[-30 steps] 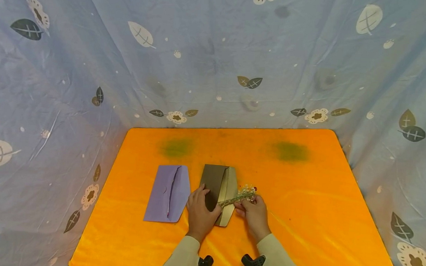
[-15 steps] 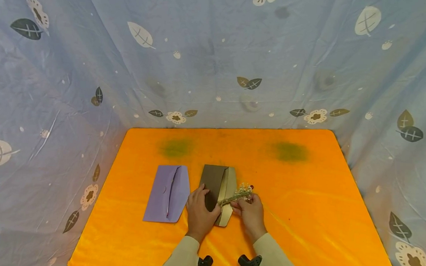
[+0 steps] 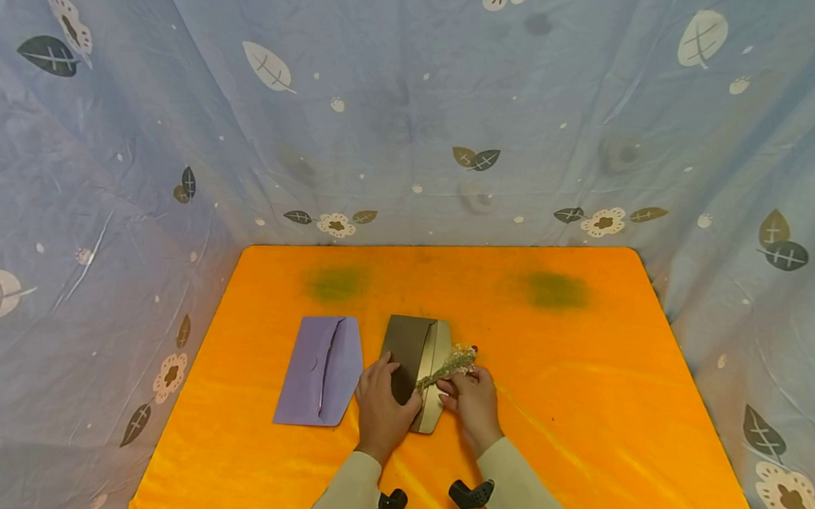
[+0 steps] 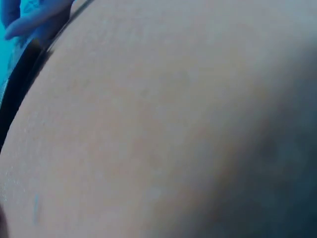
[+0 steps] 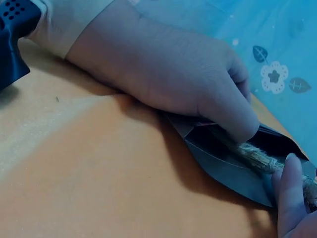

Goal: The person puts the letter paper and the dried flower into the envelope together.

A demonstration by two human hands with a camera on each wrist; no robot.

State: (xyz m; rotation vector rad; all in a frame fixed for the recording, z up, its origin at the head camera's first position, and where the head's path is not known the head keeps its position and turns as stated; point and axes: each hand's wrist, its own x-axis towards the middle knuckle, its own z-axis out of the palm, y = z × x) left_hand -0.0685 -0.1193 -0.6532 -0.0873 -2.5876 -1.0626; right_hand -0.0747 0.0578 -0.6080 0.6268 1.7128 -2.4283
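Note:
A dark brown envelope (image 3: 406, 345) lies with its gold-lined flap unfolded to the right. My left hand (image 3: 384, 411) grips its front panel, thumb at the mouth, which gapes in the right wrist view. A small bunch of dried flowers (image 3: 458, 362), with pale blooms and a red one, slants over the flap. Its twine-like stem end (image 5: 260, 159) sits at the mouth by my left thumb. My right hand (image 3: 475, 407) pinches the bunch from the right; part of its fingers (image 5: 292, 193) shows in the right wrist view. The left wrist view is mostly blocked by a blurred surface.
A purple envelope (image 3: 304, 373), its flap also unfolded to the right, lies left of the brown one. Both are on a table with an orange cloth (image 3: 603, 394). Blue patterned curtains (image 3: 391, 88) enclose the back and sides. A black device (image 3: 471, 495) is at the right wrist.
My right hand has shifted slightly left, toward the brown envelope, and the flower heads have moved left and tilted farther up. The left hand and both envelopes have stayed in place.

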